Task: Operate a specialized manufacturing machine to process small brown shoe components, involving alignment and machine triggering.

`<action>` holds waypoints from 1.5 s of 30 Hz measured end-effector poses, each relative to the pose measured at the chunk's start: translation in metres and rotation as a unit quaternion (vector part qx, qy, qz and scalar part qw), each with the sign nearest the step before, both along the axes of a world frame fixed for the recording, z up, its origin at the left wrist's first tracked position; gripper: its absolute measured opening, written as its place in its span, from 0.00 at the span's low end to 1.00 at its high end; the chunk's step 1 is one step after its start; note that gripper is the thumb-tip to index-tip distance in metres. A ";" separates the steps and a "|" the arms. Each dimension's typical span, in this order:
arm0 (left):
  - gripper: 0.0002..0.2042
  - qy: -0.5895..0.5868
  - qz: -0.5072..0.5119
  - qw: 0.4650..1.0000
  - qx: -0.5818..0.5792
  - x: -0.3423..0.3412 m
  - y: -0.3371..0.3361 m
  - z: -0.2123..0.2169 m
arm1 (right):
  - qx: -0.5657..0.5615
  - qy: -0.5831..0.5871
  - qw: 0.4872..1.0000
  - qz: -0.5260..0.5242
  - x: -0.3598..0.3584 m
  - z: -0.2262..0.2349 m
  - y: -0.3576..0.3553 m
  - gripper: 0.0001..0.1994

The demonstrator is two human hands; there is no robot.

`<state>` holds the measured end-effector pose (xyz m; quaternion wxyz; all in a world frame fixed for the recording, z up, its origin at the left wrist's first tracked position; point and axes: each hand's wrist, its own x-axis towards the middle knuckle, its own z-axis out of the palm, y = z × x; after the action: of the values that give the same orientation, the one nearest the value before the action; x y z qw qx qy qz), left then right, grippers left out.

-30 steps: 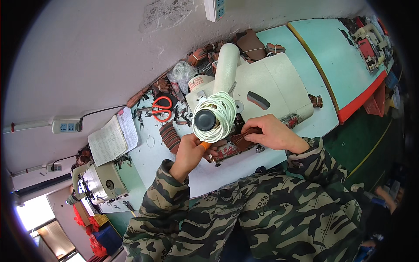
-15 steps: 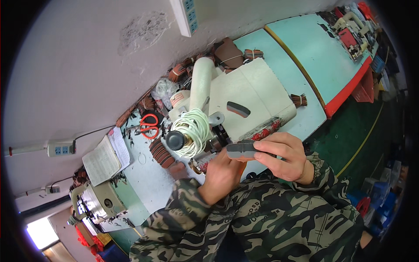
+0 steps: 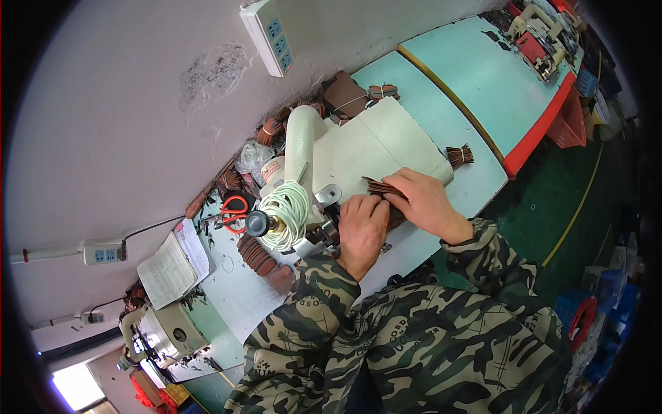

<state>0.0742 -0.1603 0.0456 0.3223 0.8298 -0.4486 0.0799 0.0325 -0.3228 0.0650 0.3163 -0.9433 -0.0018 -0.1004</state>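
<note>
A stack of thin brown leather-like strips (image 3: 383, 188) sits over the front edge of a cream machine's flat bed (image 3: 386, 141). Around its right end my right hand (image 3: 429, 205) is closed, thumb and fingers pinching the strips. My left hand (image 3: 363, 233) has curled fingers pressed against the stack's left and lower side; its fingertips are partly hidden. Just left of that hand rise the machine's curved arm (image 3: 298, 148), a coil of pale green cord (image 3: 286, 217) and a black knob (image 3: 257, 223).
Red-handled scissors (image 3: 234, 212) and a row of brown pieces (image 3: 256, 255) lie left of the machine. A tied bundle (image 3: 460, 156) rests at the bed's right end. Further left are an open notebook (image 3: 165, 270) and another machine (image 3: 169, 328). A power strip (image 3: 270, 38) hangs on the wall.
Both hands moved up over the bed, and the stack turned from its grey faces to brown edges. The single grey-and-brown piece on the bed is no longer visible. My view shifted slightly.
</note>
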 end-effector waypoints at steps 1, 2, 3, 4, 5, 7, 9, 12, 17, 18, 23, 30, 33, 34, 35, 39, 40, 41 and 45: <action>0.11 0.006 0.013 1.000 -0.008 0.003 0.000 -0.001 | 0.001 0.000 1.000 0.004 -0.001 0.006 -0.001 0.12; 0.12 0.010 0.024 1.000 -0.017 0.006 0.001 0.001 | -0.010 0.027 0.999 0.024 -0.003 0.015 -0.004 0.12; 0.13 0.007 0.020 1.000 -0.004 0.005 0.004 0.004 | -0.021 0.054 0.997 0.044 -0.004 0.021 -0.005 0.13; 0.13 0.006 0.021 1.000 -0.004 0.002 0.005 0.008 | -0.020 0.053 0.997 0.045 -0.004 0.023 -0.005 0.13; 0.14 0.009 0.024 1.000 -0.010 -0.002 0.004 0.012 | -0.050 0.080 0.994 0.051 -0.007 0.024 -0.007 0.14; 0.15 0.014 0.020 1.000 -0.017 -0.007 0.002 0.010 | -0.079 0.109 0.990 0.051 -0.011 0.021 -0.011 0.15; 0.16 0.020 -0.003 1.000 -0.002 -0.008 0.004 0.005 | -0.102 0.113 0.987 0.044 -0.007 0.014 -0.014 0.16; 0.17 0.037 -0.011 0.999 0.010 -0.007 0.004 0.001 | -0.088 0.109 0.989 0.052 -0.010 0.015 -0.015 0.16; 0.17 0.031 -0.002 0.998 0.048 0.005 -0.003 0.002 | -0.053 0.109 0.990 0.072 -0.014 0.020 -0.009 0.14; 0.19 0.031 -0.009 0.998 0.049 0.008 -0.005 0.002 | -0.080 0.109 0.989 0.058 -0.012 0.018 -0.007 0.13; 0.30 0.079 0.044 0.995 -0.032 0.010 -0.014 0.001 | -0.077 0.121 0.990 -0.004 -0.008 0.005 -0.005 0.12; 0.22 0.725 -0.018 0.569 -0.387 -0.014 0.010 0.018 | 0.333 -0.062 0.941 0.028 -0.022 0.016 0.044 0.08; 0.15 0.670 0.069 0.614 -0.411 -0.037 0.044 0.027 | 0.261 0.021 0.950 0.169 -0.027 0.020 0.060 0.07; 0.13 0.610 0.147 0.673 -0.392 -0.042 0.061 0.028 | 0.261 0.024 0.949 0.175 -0.020 0.022 0.057 0.07; 0.12 0.612 0.161 0.675 -0.379 -0.044 0.084 0.030 | 0.217 0.118 0.952 0.180 -0.005 0.027 0.049 0.07; 0.06 0.629 0.182 0.669 -0.350 -0.036 0.131 0.022 | 0.111 0.087 0.988 0.067 0.070 0.013 0.066 0.07; 0.05 0.622 0.187 0.667 -0.364 -0.033 0.138 0.019 | 0.110 0.085 0.987 0.081 0.085 -0.002 0.072 0.07; 0.05 0.618 0.192 0.665 -0.372 -0.031 0.141 0.021 | 0.026 0.082 0.992 0.095 0.096 -0.012 0.078 0.08; 0.05 0.662 0.197 0.625 -0.364 -0.032 0.150 0.020 | -0.012 0.144 0.979 0.143 0.109 -0.016 0.072 0.07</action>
<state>0.0426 -0.0104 0.0654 0.7845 0.5428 0.1255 -0.2723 0.1412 -0.2506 0.0493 0.3129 -0.9417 -0.0917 0.0831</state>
